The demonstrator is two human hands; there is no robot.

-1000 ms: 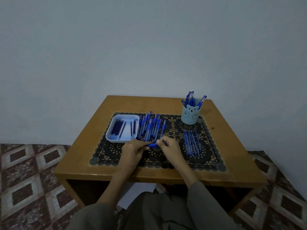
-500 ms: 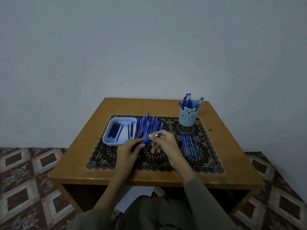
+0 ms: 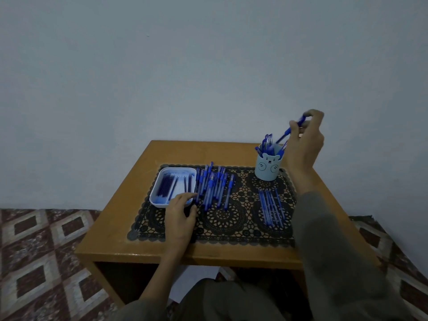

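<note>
A: Now, head view: which step?
B: Binning. The right hand [image 3: 305, 144] pinches a pen [image 3: 288, 130] tilted above the far-right cup [image 3: 268, 166]; next, lower it and release. The left hand [image 3: 180, 214], relaxed and empty, rests near the tray [image 3: 159, 200].

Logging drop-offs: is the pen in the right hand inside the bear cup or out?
Out, mostly: right hand pinches the pen, tilted above the bear cup; tip near the rim.
</note>
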